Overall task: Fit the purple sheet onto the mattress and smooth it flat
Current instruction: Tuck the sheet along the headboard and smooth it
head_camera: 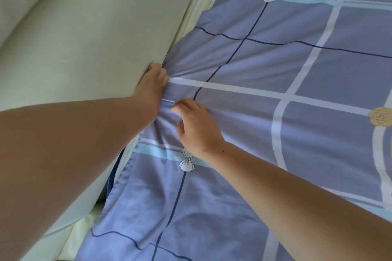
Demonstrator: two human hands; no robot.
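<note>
The purple sheet (265, 65), checked with white and dark lines and small bows, lies over the mattress and fills the right of the view. The white mattress edge (198, 4) shows along the sheet's left border. My left hand (151, 91) is pushed down at that border, fingers closed on bunched sheet, with creases fanning out from it. My right hand (196, 127) rests on the sheet just right of it, fingers curled and pressing the gathered cloth.
A pale green padded surface (95, 27) rises along the left, tight against the mattress. Lower left, a loose flap of the sheet's edge (118, 193) hangs over the gap beside the mattress.
</note>
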